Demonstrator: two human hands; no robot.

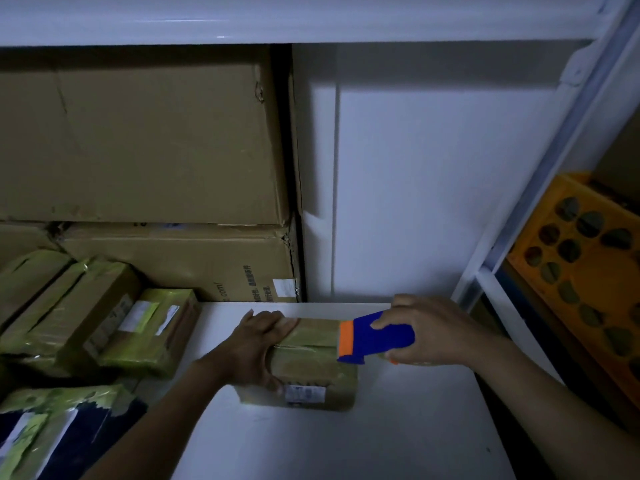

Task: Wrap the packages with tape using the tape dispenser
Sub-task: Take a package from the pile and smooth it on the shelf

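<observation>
The blue and orange tape dispenser (pixel 375 337) is gripped in the right hand (pixel 433 332), with the fingers curled round its blue body. Its orange front edge is laid on the right end of the top of the cardboard package (pixel 311 372). The left end of that package is clasped by the left hand (pixel 256 348): the fingers are laid across the top and the thumb is hooked down the near side. The package lies flat on the white shelf board (pixel 346 445), towards the back, and a white label is seen on its near side. Glossy tape is seen across its top. To the left, taped parcels (pixel 104 323) are heaped, apart from the package. Behind them, two large cartons (pixel 138 143) are piled one on the other. At the right, beyond the shelf upright (pixel 554 168), a yellow crate (pixel 581 271) with round holes is seen.
</observation>
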